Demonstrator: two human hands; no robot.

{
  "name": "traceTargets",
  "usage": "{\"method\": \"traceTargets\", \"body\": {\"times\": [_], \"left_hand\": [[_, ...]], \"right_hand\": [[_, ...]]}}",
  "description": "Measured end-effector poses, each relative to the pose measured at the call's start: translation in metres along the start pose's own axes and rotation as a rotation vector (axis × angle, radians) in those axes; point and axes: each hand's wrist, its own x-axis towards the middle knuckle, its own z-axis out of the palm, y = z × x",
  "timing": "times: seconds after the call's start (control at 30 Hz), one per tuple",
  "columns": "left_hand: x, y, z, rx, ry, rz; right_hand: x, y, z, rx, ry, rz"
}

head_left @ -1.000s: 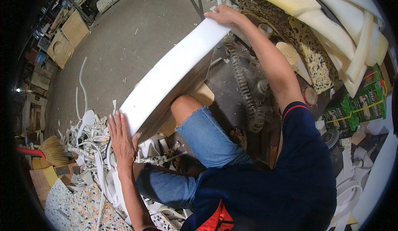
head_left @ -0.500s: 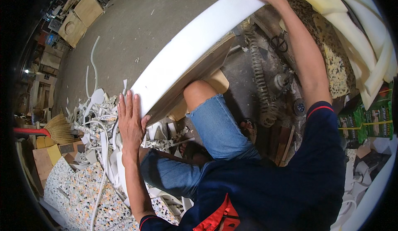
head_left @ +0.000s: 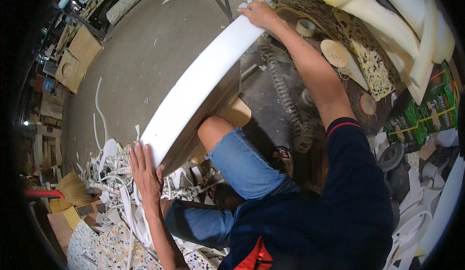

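Note:
A long, slightly curved white foam strip (head_left: 198, 76) runs from near left to far right across my lap area. It lies along the edge of a wooden board or panel (head_left: 213, 103), which stands tilted beside my bare knee. My left hand (head_left: 147, 175) rests at the strip's near end, fingers stretched out flat along its left side and the thumb apart on the right. At the far end, my right hand (head_left: 261, 15) has its fingers wrapped over the strip's tip. The underside of that grip is hidden.
White foam offcuts (head_left: 114, 161) pile up at left beside a straw broom (head_left: 72, 190) with a red handle. Speckled foam sheets (head_left: 104, 246) lie near left. A coiled air hose (head_left: 283, 86), a tape roll (head_left: 305, 27) and yellowish foam pieces (head_left: 387, 23) are at right.
The strip and both hands have shifted left in view, and the right hand has come lower. The view has turned, showing the tape roll at right. Both hands keep their contact.

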Motion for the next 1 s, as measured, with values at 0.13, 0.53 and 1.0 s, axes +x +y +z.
{"method": "traceTargets", "body": {"times": [0.13, 0.53, 1.0], "left_hand": [[0.000, 0.000, 0.000, -0.020, 0.008, 0.015], [0.001, 0.000, 0.000, 0.017, 0.004, 0.044], [0.000, -0.003, 0.004, 0.038, 0.014, 0.065]], "right_hand": [[-0.002, 0.004, 0.007, 0.002, -0.009, 0.005], [-0.008, 0.043, 0.102, 0.252, -0.178, 0.232], [-0.045, 0.040, 0.205, 1.286, -0.293, 0.524]]}}
